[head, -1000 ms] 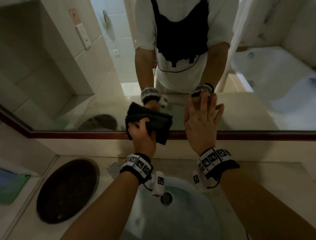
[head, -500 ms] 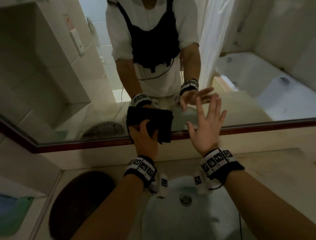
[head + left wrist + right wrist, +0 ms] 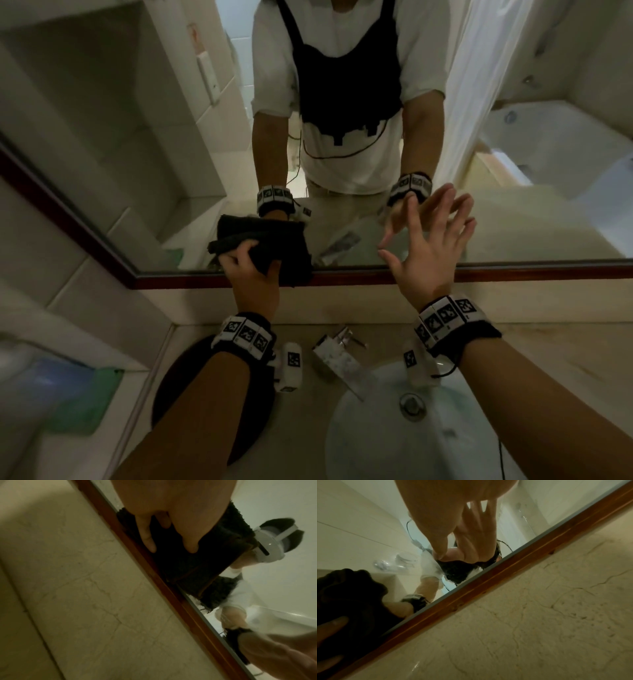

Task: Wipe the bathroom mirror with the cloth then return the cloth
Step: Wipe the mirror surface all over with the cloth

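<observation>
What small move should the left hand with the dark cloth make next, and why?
Probably slide the folded dark fleecy cloth upward: the left hand holds it at the bottom edge of the wood-framed mirror, overlapping the frame, and most glass lies above.

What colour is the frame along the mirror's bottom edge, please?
Reddish-brown wood; the frame shows best in the right wrist view.
</observation>
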`<state>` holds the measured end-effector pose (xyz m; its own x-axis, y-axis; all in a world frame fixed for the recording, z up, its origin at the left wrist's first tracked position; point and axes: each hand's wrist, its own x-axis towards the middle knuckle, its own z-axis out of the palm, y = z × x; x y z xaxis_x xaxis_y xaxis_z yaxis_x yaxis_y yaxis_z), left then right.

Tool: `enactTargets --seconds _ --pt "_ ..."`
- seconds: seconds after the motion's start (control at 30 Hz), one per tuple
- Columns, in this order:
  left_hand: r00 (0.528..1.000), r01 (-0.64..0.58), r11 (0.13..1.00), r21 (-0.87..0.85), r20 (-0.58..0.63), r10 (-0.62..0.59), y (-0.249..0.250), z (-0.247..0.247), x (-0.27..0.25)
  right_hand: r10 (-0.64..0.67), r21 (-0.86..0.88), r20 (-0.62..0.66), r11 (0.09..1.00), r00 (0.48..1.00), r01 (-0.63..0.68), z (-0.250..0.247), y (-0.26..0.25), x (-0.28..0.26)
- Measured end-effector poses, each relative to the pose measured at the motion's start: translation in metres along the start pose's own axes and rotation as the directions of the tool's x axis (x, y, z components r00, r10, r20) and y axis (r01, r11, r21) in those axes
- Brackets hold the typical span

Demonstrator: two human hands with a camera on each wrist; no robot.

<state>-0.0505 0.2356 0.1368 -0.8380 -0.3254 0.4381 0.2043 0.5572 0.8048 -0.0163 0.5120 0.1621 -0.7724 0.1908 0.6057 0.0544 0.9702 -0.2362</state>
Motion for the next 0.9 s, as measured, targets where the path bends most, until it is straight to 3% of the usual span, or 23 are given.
enactTargets --seconds 0.2,0.33,0.43,0.53,0.7,0.9 --pt "0.999 0.049 0.999 -0.018 -0.023 -0.049 0.019 0.02 -0.014 -0.027 -0.006 -0.022 1.0 0.999 0.027 0.006 0.005 0.0" --pt "0.991 -0.048 0.999 0.013 0.126 0.046 0.049 0.062 -0.048 -0.045 -0.026 -0.03 0.999 0.999 0.044 0.008 0.008 -0.003" --pt "0.985 -0.064 0.998 0.002 0.163 0.063 0.06 0.076 -0.057 -0.067 -0.046 -0.021 0.997 0.998 0.066 0.007 0.013 -0.003" --pt "0.983 -0.081 0.997 0.009 0.168 0.078 0.053 0.066 -0.049 -0.079 -0.054 -0.012 0.995 0.997 0.078 0.005 0.016 -0.004" --pt "0.998 0.03 0.999 0.024 0.05 -0.032 0.03 0.025 -0.017 -0.091 -0.021 -0.016 0.996 0.996 0.09 -0.004 0.02 -0.006" --pt "0.999 -0.029 0.996 0.083 0.046 0.025 0.006 -0.019 0.014 -0.058 0.082 -0.213 0.994 0.975 0.077 -0.026 0.033 -0.002"
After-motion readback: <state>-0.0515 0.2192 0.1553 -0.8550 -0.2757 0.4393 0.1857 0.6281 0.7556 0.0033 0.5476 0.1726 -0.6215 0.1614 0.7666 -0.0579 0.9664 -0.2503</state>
